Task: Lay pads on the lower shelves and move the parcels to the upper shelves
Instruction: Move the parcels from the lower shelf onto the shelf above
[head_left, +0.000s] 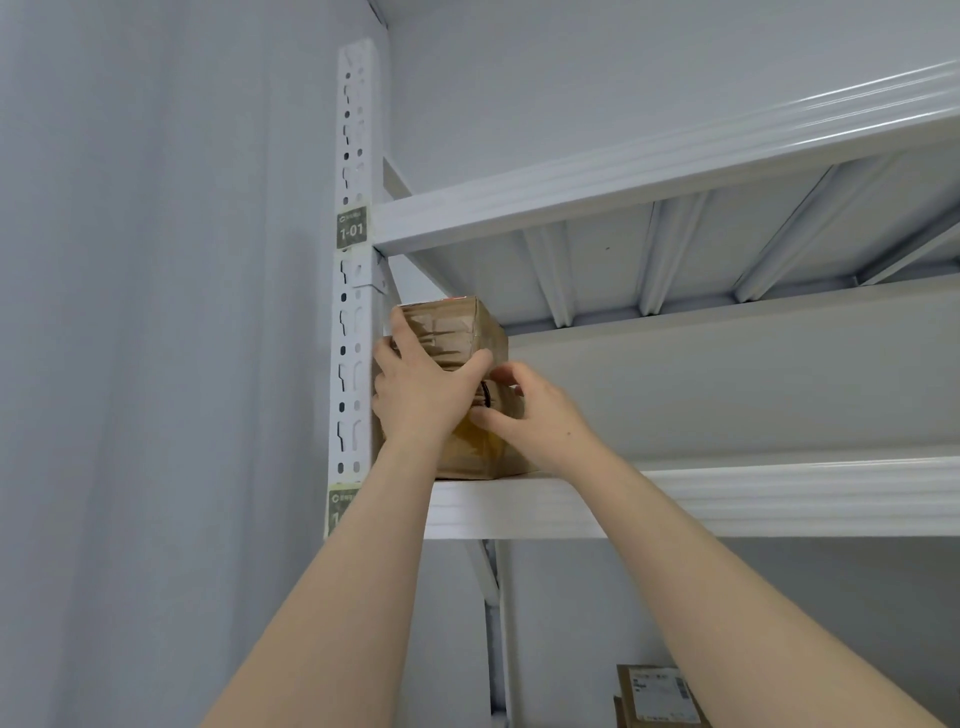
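A brown cardboard parcel (457, 325) wrapped in tape stands at the far left end of an upper white shelf (727, 499), against the upright post. My left hand (423, 387) grips its front face, fingers spread over the taped top part. On the parcel's lower right front rests my right hand (524, 410), thumb and fingers touching it. Both arms reach up from below. Another parcel (657, 693) with a white label lies on a lower shelf at the bottom right.
The white slotted post (356, 312) carries a label "1-01" (351, 226). A higher shelf (675, 171) spans above the parcel, seen from its ribbed underside. Grey wall lies to the left and behind the rack.
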